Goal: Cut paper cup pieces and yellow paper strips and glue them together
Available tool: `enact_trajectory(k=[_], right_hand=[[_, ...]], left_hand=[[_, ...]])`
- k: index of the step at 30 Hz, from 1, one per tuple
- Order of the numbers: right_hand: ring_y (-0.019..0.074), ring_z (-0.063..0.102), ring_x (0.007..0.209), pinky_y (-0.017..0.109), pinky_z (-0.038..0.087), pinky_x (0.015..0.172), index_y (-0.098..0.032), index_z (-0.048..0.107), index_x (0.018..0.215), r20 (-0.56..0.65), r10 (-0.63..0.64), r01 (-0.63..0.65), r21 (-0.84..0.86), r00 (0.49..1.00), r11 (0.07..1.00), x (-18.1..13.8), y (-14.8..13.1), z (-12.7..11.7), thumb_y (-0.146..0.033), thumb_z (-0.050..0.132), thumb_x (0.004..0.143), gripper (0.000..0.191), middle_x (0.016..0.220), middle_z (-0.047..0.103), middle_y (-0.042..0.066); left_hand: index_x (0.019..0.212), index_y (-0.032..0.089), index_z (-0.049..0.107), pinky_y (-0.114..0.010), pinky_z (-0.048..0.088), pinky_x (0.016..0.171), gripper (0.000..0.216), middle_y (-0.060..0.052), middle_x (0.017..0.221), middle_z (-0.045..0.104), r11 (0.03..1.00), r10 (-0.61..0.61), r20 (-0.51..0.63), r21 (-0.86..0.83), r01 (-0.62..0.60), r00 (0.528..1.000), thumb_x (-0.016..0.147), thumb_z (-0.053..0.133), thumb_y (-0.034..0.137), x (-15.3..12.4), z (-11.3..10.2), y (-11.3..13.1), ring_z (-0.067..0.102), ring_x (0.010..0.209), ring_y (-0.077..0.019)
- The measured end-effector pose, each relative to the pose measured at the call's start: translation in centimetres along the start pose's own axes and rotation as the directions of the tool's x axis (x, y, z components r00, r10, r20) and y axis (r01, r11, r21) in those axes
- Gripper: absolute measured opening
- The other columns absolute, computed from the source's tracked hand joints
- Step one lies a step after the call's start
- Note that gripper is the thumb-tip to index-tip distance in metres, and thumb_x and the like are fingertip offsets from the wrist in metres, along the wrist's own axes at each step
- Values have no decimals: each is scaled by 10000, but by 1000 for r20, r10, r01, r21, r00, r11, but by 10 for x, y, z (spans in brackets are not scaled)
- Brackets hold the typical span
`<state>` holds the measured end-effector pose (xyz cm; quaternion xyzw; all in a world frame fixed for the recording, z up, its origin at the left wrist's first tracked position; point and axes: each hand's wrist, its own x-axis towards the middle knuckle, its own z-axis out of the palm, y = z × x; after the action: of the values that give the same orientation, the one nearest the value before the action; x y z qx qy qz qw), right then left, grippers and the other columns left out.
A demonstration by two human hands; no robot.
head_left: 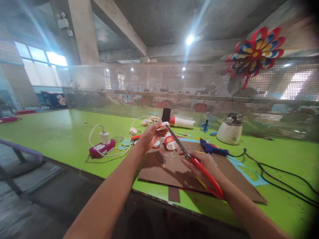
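Over the flat brown cardboard (157, 172), left fingers (157, 126) are pinching a white-and-red paper piece (163, 125), right fingers (189, 166) gripping red-handled metal scissors (208, 178), probably trimming, so it's needing steady aim tbh.

One head-worn cam, wearer's POV, faced fwd & slightly down across the desk (62, 127) from its near edge. Wide-angle, w/ dark corners on R. Forearms (107, 192) entered from the bottom; L hand (151, 136) & R hand (203, 162) sat approx. mid-frame, fairly near the lens. Beyond, view ran to the mesh screen (142, 79), w/ windows (41, 54) far L & ceiling (171, 23) up top.
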<state>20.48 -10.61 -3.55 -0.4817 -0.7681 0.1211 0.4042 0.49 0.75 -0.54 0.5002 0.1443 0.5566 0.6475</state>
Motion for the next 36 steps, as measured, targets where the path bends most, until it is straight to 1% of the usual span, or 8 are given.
enact_trajectory(k=[8,13,24,29,36], right_hand=[[181,584,564,255,426,514,-146,727,976,-13,-5,4,-37,1000,999,-1,0,-1,-411,566,835,341,583,613,16],[170,586,552,255,438,527,-154,730,965,-11,-24,23,-41,1000,999,0,-4,-2,-412,554,842,336,611,640,21],[178,576,546,267,453,516,-138,730,914,6,-15,15,-43,1000,999,-2,-9,-3,-397,512,845,345,625,659,45],[170,568,579,266,456,559,-125,710,952,30,-25,25,-17,999,1000,-2,-10,-4,-399,498,856,360,641,633,37],[150,519,565,250,415,527,-130,692,991,51,0,-1,16,999,1000,-4,-10,-5,-380,519,857,331,630,572,14]], left_hand=[[830,106,684,-258,443,652,406,-63,748,677,1000,-2,6,26,2,1000,668,752,472,0,0,1,597,661,-126],[826,110,686,-258,442,657,396,-60,743,674,999,6,10,33,-7,1000,677,742,472,0,0,0,592,660,-126],[810,117,688,-258,439,676,356,-62,742,674,999,7,32,47,-8,999,710,720,458,0,-2,-2,590,661,-123],[821,112,693,-261,437,678,349,-75,754,684,999,2,35,44,-4,999,735,697,450,1,-2,-2,593,659,-128],[861,109,702,-254,455,679,379,-77,772,686,1000,-12,46,21,11,999,734,698,466,1,-2,-2,610,693,-136]])
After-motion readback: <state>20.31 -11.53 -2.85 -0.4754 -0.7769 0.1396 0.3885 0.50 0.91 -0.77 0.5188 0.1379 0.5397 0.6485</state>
